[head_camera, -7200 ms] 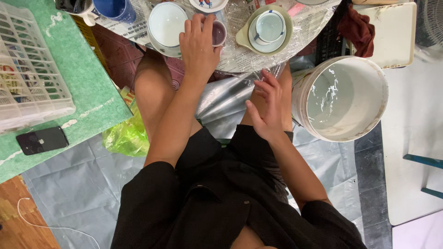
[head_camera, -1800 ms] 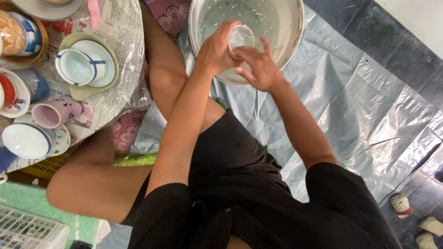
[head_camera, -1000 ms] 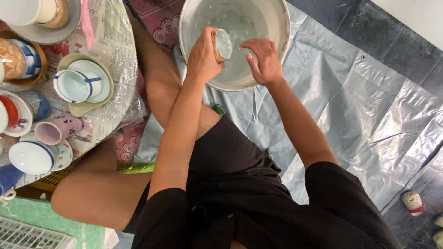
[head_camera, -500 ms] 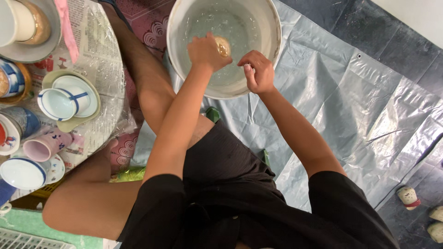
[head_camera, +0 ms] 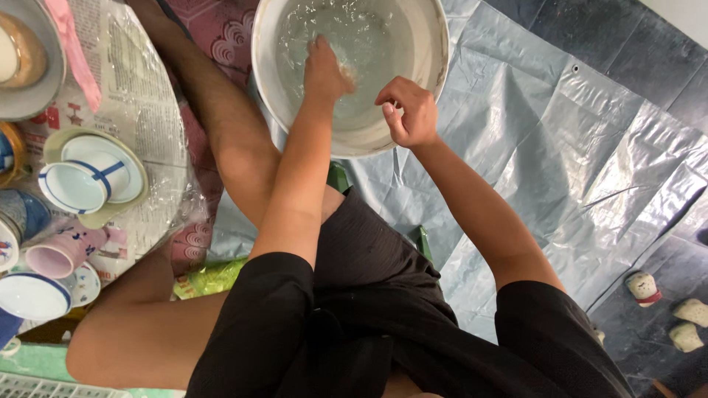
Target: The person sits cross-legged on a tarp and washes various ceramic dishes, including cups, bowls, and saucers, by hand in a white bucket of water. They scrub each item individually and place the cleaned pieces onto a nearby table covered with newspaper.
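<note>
A white bucket of water stands on the floor in front of me. My left hand is dipped into the water, which splashes white around its fingers. Whatever those fingers hold is hidden below the surface. My right hand hovers over the bucket's near rim, its fingers curled in, and nothing shows in it. Both forearms reach out over my lap.
A round table covered in newspaper and clear plastic is at the left, holding blue-rimmed cups and saucers, a pink mug and bowls. A grey tarp covers the floor. Small pale objects lie at the right.
My left hand, which held a small cup above the water, has plunged into the bucket and stirred up a splash. My right hand has drawn back to the rim.
</note>
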